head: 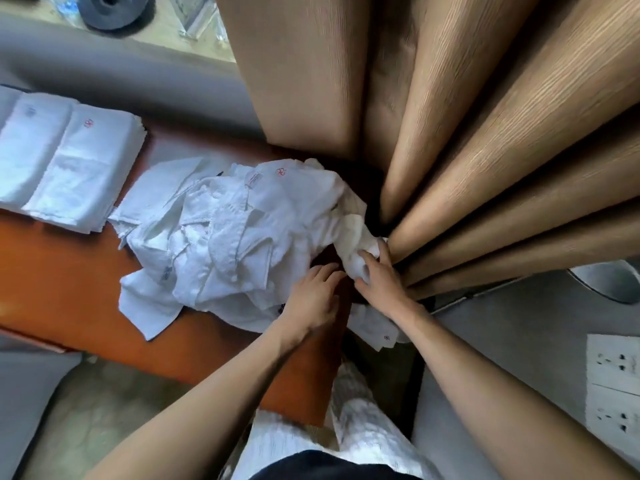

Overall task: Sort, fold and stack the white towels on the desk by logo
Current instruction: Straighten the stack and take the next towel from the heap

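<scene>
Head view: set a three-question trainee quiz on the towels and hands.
1. True or false: the right hand grips a bunched towel.
2. The logo on top of the folded stack nearest the loose pile is: A red, B green, C yellow.
3. Fill the blank: on the desk, the loose pile lies between the folded stacks and the ____.

Key: 1 true; 2 A; 3 curtain.
</scene>
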`<state>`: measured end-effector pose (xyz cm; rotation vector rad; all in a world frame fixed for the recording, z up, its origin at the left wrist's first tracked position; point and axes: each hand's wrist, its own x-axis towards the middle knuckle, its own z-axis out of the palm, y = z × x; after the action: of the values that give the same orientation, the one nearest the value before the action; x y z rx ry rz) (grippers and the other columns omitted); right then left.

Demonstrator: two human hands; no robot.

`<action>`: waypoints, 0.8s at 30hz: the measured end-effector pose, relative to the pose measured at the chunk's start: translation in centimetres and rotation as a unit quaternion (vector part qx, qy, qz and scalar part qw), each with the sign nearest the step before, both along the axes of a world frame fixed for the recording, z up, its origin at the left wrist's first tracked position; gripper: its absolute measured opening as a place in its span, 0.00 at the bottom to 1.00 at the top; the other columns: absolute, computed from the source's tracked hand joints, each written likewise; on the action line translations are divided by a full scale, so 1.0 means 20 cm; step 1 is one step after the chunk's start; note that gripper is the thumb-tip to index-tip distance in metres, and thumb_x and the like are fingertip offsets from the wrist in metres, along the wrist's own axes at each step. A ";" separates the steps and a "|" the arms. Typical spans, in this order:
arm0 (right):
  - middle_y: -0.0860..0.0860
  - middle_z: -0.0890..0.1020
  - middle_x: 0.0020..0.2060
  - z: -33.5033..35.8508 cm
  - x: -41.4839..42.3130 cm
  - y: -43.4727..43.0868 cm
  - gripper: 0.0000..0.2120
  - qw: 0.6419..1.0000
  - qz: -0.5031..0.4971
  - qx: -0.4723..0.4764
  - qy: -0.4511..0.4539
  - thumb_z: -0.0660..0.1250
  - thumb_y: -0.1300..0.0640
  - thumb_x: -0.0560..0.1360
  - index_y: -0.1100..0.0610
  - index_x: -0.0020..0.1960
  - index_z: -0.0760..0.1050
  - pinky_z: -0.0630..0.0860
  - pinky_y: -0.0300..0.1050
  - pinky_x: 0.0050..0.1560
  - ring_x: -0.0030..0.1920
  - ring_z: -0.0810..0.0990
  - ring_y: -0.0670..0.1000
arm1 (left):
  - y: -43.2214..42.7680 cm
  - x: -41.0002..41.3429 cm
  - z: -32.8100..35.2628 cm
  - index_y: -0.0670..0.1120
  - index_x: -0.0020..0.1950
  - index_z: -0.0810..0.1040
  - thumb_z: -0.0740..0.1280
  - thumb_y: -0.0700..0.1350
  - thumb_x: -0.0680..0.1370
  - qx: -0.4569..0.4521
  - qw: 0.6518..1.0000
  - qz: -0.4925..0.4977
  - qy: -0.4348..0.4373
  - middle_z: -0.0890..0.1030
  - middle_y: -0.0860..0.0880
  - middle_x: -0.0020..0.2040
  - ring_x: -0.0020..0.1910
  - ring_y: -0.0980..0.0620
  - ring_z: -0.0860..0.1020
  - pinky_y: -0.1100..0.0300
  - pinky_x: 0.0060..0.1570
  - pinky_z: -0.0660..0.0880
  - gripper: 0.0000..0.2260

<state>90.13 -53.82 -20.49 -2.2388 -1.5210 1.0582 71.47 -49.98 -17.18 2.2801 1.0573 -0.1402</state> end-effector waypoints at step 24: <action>0.49 0.73 0.35 0.71 0.16 -0.28 0.05 0.943 -0.008 0.292 0.162 0.59 0.65 0.71 0.60 0.36 0.69 0.70 0.44 0.38 0.37 0.72 0.48 | -0.20 0.24 0.42 0.44 0.69 0.71 0.62 0.37 0.78 -0.004 0.959 0.237 -0.153 0.75 0.45 0.65 0.61 0.42 0.76 0.45 0.59 0.75 0.19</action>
<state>93.26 -59.48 -6.29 -1.5845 -1.4283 0.7829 76.28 -53.94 -8.70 1.8953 1.3857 0.3897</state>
